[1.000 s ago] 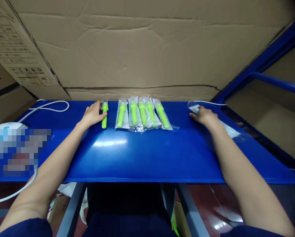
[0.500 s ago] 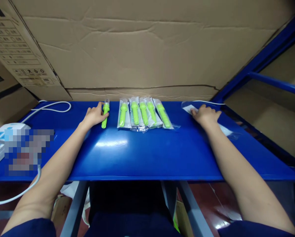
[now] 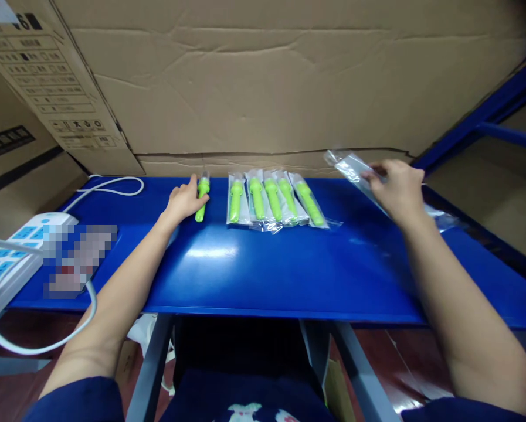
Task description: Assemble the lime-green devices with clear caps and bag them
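My left hand [image 3: 187,201] is closed on a slim bright green tool with a clear cap [image 3: 203,196], thumb on its near side; the tool rests on the blue table. To its right lies a row of several similar green tools [image 3: 257,199], each in a clear bag with a pale card behind it. Off to the right, my right hand [image 3: 397,186] pinches a flat clear plastic bag with a pale card in it [image 3: 355,167], lifted off the table. The hand covers the middle of this bag, and its far end sticks out past the wrist.
A white power strip [image 3: 29,246] with cables stands at the left of the blue table [image 3: 263,281], beside a blurred-out flat object [image 3: 84,258]. Cardboard [image 3: 254,94] walls the back, and a blue metal frame [image 3: 504,133] bounds the right side.
My right hand has raised the clear bag from the table. My left hand stays at the green tool. The whole view has shifted slightly.
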{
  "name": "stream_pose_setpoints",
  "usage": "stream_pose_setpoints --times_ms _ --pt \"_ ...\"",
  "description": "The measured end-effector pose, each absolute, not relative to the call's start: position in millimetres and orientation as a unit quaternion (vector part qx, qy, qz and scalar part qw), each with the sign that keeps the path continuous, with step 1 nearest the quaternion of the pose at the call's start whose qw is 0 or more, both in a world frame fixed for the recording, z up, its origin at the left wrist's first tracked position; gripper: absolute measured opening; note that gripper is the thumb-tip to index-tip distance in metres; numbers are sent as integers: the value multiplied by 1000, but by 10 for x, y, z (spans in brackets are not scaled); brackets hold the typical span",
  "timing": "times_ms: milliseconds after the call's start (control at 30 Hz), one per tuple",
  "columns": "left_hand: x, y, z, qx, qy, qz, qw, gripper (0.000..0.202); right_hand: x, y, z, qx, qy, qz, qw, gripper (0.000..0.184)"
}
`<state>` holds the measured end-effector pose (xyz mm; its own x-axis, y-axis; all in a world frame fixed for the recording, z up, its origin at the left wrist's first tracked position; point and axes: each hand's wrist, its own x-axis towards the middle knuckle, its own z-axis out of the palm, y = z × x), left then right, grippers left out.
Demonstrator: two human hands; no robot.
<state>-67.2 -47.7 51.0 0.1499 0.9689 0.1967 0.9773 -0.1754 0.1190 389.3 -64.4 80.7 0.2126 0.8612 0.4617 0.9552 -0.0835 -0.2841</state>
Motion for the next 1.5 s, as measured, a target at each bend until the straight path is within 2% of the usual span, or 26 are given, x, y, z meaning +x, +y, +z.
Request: stream_pose_setpoints --times_ms 100,167,267,333,400,467,533,700,800,967,1033,1167,1267,1367,1500 --pt "-572 -550 586 -721 -676 -149 -20 62 3434 -752 1095 -614 -745 -2 261 41" --pt "-515 -588 632 -711 -676 -188 -53 60 3078 -799 1195 -511 -826 54 233 38" --pt "-488 -596 652 -703 -664 -247 -70 60 2496 -817 1184 -413 -894 62 162 26" --pt "-507 -569 631 -702 -648 -286 -74 59 2120 -803 1101 -341 -932 82 93 26" --pt "-543 -528 596 -699 -635 -320 -80 58 1810 -776 995 -300 -950 56 68 35" --pt "-578 -485 558 -693 -628 -344 -84 55 1607 -739 894 -307 -948 9 76 56" --pt "-595 -456 524 -691 -618 -366 -80 50 1527 -700 815 -333 -937 -13 107 68" --pt "-487 -507 501 -727 -548 -411 -58 48 1666 -649 715 -421 -877 46 230 58" --pt "-345 -605 531 -761 -503 -404 -69 53 1788 -654 701 -460 -843 44 276 68" --pt "-187 -707 546 -823 -424 -368 -86 53 1979 -679 745 -537 -789 -49 294 89" --pt "-185 -700 530 -838 -403 -358 -87 52 2093 -683 768 -532 -790 -37 303 86" --pt "-248 -664 524 -846 -409 -339 -43 50 2355 -686 769 -444 -833 66 324 63" --pt "-284 -677 563 -856 -410 -315 2 48 2482 -713 711 -390 -864 81 307 49" --pt "-272 -723 603 -863 -405 -300 38 43 2519 -771 613 -411 -862 60 290 46" --pt "-212 -770 592 -867 -388 -305 72 40 2535 -844 500 -451 -840 59 295 51"
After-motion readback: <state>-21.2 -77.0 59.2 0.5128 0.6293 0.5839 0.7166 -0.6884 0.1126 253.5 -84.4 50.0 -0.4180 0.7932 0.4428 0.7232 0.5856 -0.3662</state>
